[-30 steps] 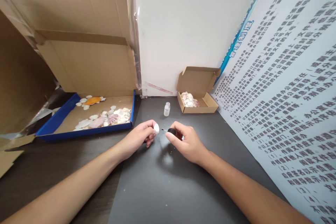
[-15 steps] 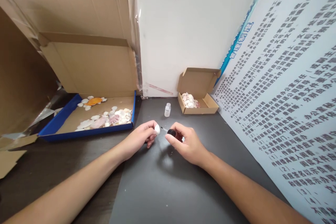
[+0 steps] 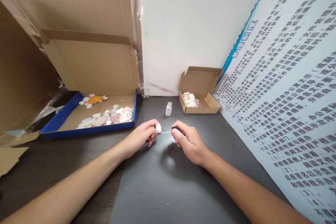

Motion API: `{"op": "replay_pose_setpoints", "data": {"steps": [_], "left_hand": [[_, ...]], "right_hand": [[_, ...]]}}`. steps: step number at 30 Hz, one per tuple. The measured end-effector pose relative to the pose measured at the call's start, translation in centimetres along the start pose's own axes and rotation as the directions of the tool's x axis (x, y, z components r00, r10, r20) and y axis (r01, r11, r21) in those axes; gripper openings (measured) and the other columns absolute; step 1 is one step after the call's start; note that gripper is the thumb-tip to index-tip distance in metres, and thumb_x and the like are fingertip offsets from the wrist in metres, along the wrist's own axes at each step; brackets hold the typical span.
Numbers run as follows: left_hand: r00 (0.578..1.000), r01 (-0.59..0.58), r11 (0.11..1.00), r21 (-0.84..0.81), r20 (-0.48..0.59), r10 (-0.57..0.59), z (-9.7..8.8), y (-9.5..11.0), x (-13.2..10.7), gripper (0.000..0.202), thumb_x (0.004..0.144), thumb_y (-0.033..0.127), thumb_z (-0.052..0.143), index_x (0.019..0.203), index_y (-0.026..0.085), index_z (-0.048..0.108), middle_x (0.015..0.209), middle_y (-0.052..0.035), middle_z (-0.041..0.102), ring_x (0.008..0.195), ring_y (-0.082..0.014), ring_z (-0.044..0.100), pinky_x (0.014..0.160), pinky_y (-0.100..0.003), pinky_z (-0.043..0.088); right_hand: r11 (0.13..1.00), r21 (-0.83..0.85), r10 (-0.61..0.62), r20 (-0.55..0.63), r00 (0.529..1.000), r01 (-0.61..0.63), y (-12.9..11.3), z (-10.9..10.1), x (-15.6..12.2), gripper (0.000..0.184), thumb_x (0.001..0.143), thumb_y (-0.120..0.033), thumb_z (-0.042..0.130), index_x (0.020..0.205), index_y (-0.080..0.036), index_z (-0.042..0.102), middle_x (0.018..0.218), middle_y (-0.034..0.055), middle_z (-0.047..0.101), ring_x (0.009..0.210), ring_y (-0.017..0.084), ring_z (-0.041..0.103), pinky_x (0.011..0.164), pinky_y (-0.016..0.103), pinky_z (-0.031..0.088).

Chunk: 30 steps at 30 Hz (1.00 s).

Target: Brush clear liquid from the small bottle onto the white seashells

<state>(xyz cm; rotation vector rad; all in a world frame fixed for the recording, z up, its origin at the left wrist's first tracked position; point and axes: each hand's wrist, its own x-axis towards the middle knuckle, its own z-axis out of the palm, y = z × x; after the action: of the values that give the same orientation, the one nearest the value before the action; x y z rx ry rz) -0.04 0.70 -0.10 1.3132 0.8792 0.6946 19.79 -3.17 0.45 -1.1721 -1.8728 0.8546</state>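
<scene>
Left hand [image 3: 143, 134] pinches white seashell [image 3: 159, 127] by one edge, presumably to expose its face. Right hand [image 3: 189, 142] pinches black-capped applicator brush [image 3: 166, 132], tip near seashell, contact unclear. Uncapped bottle [image 3: 168, 109] stands upright beyond both hands.

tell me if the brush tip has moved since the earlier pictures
Yes. Judged against the standing bottle, the brush tip has shifted left and lower in the picture, right by the white shell; whether they touch, I cannot tell.

Both forearms [image 3: 236, 177] are bare, tapering to bare hands [image 3: 191, 143].
</scene>
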Motion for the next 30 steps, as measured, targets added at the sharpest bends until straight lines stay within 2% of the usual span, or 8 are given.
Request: {"op": "replay_pose_setpoints", "data": {"steps": [6,11,15,20,25,30], "left_hand": [[1.0,-0.004,1.0,-0.007,-0.01,0.004,0.06,0.16,0.05,0.011,0.076,0.027,0.051,0.074,0.019,0.045,0.056,0.0066,0.039,0.05,-0.0083,0.038,0.05,-0.021,0.033],[1.0,-0.007,1.0,-0.025,-0.016,0.007,0.21,0.21,-0.04,0.014,0.077,0.03,0.052,0.075,0.019,0.044,0.056,0.007,0.039,0.049,-0.008,0.037,0.05,-0.021,0.032],[0.999,-0.009,1.0,-0.021,-0.032,0.008,0.21,0.27,-0.07,0.013,0.076,0.029,0.052,0.075,0.019,0.044,0.057,0.0067,0.039,0.049,-0.008,0.038,0.05,-0.021,0.032],[0.999,0.001,1.0,-0.026,-0.032,-0.002,0.15,0.26,-0.02,0.01,0.075,0.027,0.05,0.075,0.019,0.044,0.056,0.0068,0.039,0.049,-0.0079,0.037,0.05,-0.021,0.032],[0.999,-0.006,1.0,-0.023,-0.033,0.005,0.19,0.15,0.04,0.008,0.075,0.026,0.049,0.075,0.018,0.045,0.057,0.0065,0.039,0.049,-0.0081,0.037,0.049,-0.021,0.032],[0.999,-0.007,0.999,-0.038,-0.039,0.006,0.22,0.04,0.01,0.006,0.074,0.024,0.048,0.076,0.019,0.046,0.056,0.0065,0.039,0.048,-0.0084,0.037,0.049,-0.021,0.032]], "right_hand": [[0.998,-0.054,0.032,-0.039,0.999,-0.034,-0.19,0.18,0.15,0.021,0.089,-0.038,0.057,0.085,-0.018,0.054,0.062,-0.0043,0.049,0.057,0.009,0.043,0.056,0.02,0.035],[1.0,-0.021,0.004,-0.035,0.999,-0.005,-0.18,0.14,0.03,0.023,0.093,-0.039,0.05,0.083,-0.018,0.054,0.06,-0.0039,0.047,0.056,0.01,0.044,0.056,0.021,0.035],[0.996,-0.076,0.046,-0.06,0.997,-0.05,-0.16,0.15,0.04,0.023,0.087,-0.038,0.058,0.077,-0.018,0.052,0.06,-0.0041,0.047,0.056,0.009,0.042,0.055,0.022,0.033],[0.999,-0.043,0.012,-0.021,1.0,-0.013,-0.19,0.12,0.1,0.025,0.092,-0.04,0.051,0.079,-0.018,0.053,0.061,-0.0035,0.047,0.057,0.01,0.042,0.056,0.021,0.034],[0.996,-0.071,0.057,-0.069,0.996,-0.062,-0.23,0.1,0.13,0.026,0.089,-0.04,0.055,0.077,-0.018,0.052,0.06,-0.0041,0.045,0.057,0.009,0.041,0.056,0.021,0.033],[0.999,-0.036,0.023,-0.014,1.0,-0.023,-0.15,-0.02,0.12,0.028,0.094,-0.042,0.047,0.079,-0.018,0.051,0.059,-0.0039,0.047,0.056,0.01,0.044,0.057,0.022,0.034]]}}
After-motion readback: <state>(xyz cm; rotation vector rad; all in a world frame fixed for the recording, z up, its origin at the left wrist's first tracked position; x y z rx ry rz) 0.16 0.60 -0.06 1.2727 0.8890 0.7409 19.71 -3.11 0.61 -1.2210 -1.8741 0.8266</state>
